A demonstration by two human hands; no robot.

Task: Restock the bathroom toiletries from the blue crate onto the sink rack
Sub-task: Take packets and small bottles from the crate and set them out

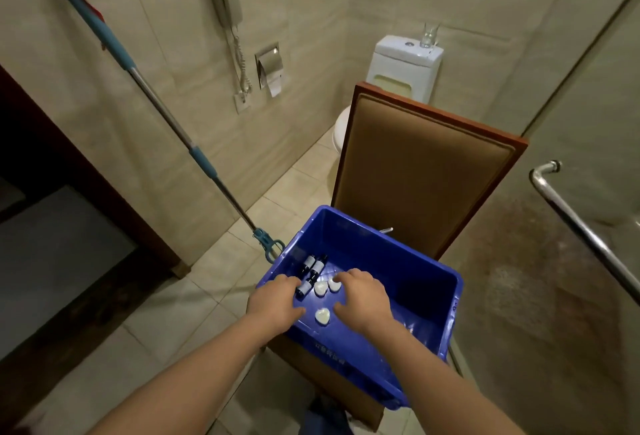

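inside the blue crate [388, 258] lie dark bottles [313, 266] and white soaps [322, 316].

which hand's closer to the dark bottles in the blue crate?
Left. The left hand has its fingertips at the near end of the dark bottles; the right hand is off to their right, over the white soaps.
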